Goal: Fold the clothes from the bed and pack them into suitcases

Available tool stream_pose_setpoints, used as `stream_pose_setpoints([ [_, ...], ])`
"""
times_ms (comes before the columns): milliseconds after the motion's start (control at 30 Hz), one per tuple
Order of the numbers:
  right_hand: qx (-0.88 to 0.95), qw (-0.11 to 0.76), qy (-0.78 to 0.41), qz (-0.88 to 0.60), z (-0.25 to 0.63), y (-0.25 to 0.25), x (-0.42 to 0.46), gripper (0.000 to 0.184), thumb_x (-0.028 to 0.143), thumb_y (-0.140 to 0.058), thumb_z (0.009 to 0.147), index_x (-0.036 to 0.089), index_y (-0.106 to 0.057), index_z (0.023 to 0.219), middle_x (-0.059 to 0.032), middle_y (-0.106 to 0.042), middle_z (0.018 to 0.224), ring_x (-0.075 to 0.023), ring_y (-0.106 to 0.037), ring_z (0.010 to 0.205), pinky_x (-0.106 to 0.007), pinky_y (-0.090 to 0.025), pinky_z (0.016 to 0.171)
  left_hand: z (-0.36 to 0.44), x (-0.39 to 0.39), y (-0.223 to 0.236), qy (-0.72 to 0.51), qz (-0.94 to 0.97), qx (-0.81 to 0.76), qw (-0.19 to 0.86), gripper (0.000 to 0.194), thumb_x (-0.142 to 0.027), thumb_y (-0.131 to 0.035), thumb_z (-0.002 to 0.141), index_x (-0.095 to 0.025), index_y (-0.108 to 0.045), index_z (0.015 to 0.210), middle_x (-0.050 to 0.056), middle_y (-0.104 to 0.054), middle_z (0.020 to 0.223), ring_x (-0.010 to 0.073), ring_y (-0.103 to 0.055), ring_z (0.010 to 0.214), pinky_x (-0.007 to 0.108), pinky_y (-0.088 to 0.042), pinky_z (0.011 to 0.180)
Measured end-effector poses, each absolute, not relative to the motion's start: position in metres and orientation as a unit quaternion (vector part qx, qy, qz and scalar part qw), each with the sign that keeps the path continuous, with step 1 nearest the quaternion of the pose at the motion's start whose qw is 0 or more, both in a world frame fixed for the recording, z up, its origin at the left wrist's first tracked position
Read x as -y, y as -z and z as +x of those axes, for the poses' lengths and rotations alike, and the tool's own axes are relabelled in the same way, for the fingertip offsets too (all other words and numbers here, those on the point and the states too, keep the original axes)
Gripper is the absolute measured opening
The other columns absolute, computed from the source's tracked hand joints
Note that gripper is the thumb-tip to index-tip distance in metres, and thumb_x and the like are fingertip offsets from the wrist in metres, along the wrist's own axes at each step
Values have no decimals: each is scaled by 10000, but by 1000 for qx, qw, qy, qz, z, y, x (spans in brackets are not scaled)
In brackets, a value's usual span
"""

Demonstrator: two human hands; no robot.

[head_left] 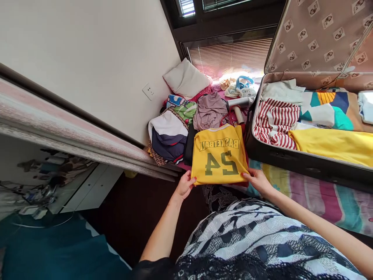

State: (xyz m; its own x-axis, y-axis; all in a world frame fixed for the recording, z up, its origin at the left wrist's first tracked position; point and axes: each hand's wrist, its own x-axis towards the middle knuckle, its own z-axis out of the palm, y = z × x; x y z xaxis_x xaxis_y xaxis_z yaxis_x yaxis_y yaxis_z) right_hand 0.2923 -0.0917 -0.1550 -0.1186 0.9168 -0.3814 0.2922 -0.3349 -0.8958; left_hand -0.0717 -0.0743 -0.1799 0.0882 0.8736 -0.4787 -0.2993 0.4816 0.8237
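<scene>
A yellow basketball jersey point(217, 155) is spread out in front of me, its green "BASKETBALL 24" lettering reading backwards. My left hand point(185, 184) pinches the jersey's near left corner between thumb and fingers. At the near right corner my right hand point(257, 181) grips it, with the thumb on top. The cloth is stretched fairly flat between both hands, and its far edge reaches a crumpled mauve garment point(211, 111). Left of the jersey lies a pile with a white and navy garment point(169, 138) on top.
An open suitcase point(279, 153) stands on the right, holding a striped red-and-white garment point(275, 120), yellow cloth point(335, 146) and other clothes. A white pillow point(188, 79) leans by the window. The wall has a socket point(148, 91). Striped bedding point(314, 190) lies below the suitcase.
</scene>
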Motion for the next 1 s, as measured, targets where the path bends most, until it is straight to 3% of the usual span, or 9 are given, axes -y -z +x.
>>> stream_pose_setpoints([
  [67,448,268,-612,-594,298,166,96,601,690,-690,733,133,-709,957,-116,-752,965,-247,-692,883,-342,-566,792,-71,82,190,-398,255,-528,706,661,-317,-1053,530,-182,-637,1025,41,-751,965,137,-677,726,212,-490,585],
  [167,440,286,-619,-584,299,167,89,548,608,-806,668,151,-706,952,-105,-759,1027,-235,-692,946,-322,-574,830,-62,80,203,-416,244,-505,716,762,-282,-1046,529,-185,-668,1184,89,-775,1142,207,-747,980,293,-584,851],
  [300,372,350,-660,-552,288,152,71,516,493,-901,606,191,-676,958,-105,-770,1045,-240,-713,939,-331,-600,825,-53,66,211,-437,246,-479,720,700,-415,-1009,617,-175,-698,1197,130,-772,1240,286,-722,1198,411,-540,1085],
  [433,258,409,-710,-512,284,152,64,579,400,-946,545,210,-704,1035,-107,-786,1069,-255,-736,904,-351,-619,799,-55,57,218,-428,239,-507,709,748,-399,-1037,533,-162,-691,1153,126,-787,1192,291,-753,1105,446,-566,1055],
  [600,370,376,-522,-670,303,171,67,313,406,-837,638,190,-664,783,-74,-739,820,-222,-686,778,-312,-548,708,-59,55,219,-402,324,-569,640,618,-300,-972,549,-154,-693,1081,111,-804,1103,269,-770,1008,417,-590,983],
  [667,428,351,-445,-704,307,175,65,277,395,-778,693,188,-694,857,-87,-755,892,-235,-699,850,-338,-558,783,-55,50,215,-412,370,-604,573,510,-262,-913,627,-154,-700,1078,126,-801,1128,260,-769,1030,377,-585,972],
  [767,473,373,-402,-689,300,171,52,500,456,-739,763,174,-690,1173,-130,-761,1157,-261,-715,1013,-381,-568,897,-41,34,205,-445,400,-632,493,426,-254,-815,777,-152,-694,1173,152,-792,1175,243,-772,1051,328,-581,945],
  [833,467,373,-395,-698,289,166,39,597,497,-735,781,153,-660,1264,-160,-745,1228,-283,-716,1058,-399,-568,921,-31,19,198,-446,403,-659,453,405,-269,-795,819,-143,-696,1191,148,-805,1076,239,-778,984,311,-582,888],
  [1000,395,346,-403,-750,265,159,16,405,452,-732,794,148,-704,1060,-178,-766,1129,-294,-731,963,-339,-560,761,-24,-15,185,-410,406,-716,393,202,-246,-823,753,-158,-743,915,77,-773,824,234,-745,865,266,-544,767],
])
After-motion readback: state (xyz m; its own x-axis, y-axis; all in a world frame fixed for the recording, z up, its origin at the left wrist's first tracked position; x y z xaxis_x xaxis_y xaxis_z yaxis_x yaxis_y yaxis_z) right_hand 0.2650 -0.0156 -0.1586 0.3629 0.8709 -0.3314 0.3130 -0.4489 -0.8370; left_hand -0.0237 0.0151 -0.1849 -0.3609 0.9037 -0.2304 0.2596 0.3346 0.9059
